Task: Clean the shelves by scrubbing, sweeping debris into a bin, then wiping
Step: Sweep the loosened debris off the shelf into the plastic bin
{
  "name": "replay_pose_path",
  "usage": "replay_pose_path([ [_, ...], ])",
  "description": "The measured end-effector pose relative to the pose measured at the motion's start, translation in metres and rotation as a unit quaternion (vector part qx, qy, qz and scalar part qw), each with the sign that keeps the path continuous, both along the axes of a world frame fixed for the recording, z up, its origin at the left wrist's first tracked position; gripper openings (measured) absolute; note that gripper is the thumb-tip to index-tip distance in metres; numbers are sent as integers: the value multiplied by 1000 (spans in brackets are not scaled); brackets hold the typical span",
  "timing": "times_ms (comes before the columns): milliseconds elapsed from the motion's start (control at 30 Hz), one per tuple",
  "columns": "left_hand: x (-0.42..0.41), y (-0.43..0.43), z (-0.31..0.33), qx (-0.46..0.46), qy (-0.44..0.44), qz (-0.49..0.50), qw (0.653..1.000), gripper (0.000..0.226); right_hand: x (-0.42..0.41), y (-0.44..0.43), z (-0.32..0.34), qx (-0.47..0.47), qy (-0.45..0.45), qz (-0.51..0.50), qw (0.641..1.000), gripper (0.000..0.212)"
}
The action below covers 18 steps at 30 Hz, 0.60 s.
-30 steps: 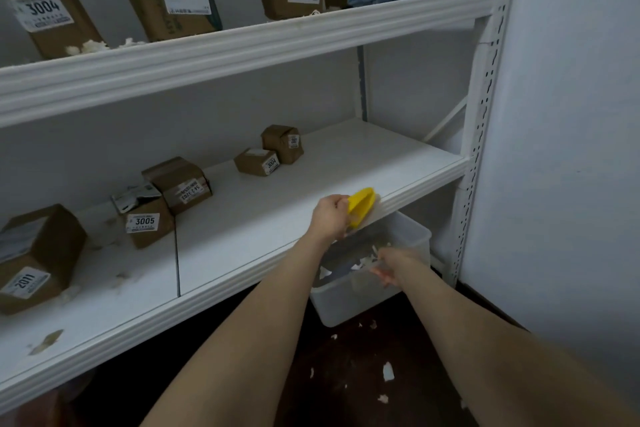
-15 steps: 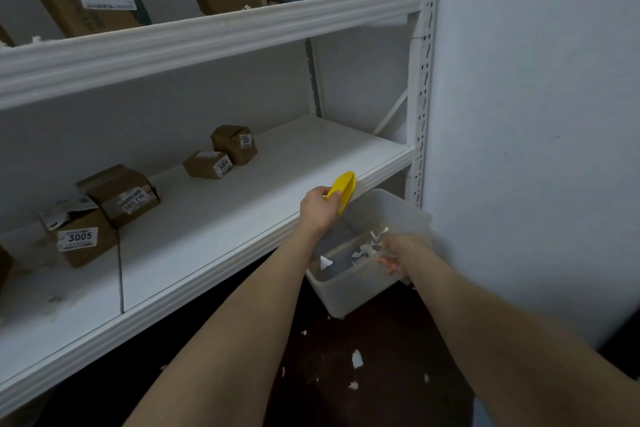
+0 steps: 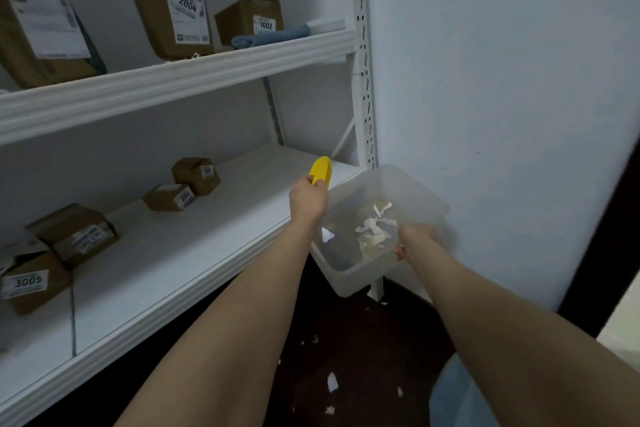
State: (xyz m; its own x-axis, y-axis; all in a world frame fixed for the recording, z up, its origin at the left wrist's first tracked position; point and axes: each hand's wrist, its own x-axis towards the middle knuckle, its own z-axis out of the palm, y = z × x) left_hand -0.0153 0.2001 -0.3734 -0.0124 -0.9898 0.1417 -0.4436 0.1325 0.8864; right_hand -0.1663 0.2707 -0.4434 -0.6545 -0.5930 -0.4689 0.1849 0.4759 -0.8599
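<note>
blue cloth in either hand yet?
No, the blue cloth lies on the upper shelf; the left hand holds the yellow tool and the right hand grips the bin.

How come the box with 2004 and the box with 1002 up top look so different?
The 2004 box is tall and leans; the 1002 box is short and squat. The 2004 box carries a big label, the 1002 box a small one. Both are brown cardboard on the upper shelf.
</note>
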Motion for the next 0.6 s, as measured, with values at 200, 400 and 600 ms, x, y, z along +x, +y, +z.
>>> replay_pose_path([
  [200,-1,-7,29,-37,7,22,999,38,7,-12,33,-31,1,-38,999,15],
  [400,40,-25,50,-50,6,44,998,25,57,-47,60,-113,-38,6,993,18],
  [600,104,-40,55,-36,-8,72,997,35,120,-84,63,-147,-131,55,979,22],
])
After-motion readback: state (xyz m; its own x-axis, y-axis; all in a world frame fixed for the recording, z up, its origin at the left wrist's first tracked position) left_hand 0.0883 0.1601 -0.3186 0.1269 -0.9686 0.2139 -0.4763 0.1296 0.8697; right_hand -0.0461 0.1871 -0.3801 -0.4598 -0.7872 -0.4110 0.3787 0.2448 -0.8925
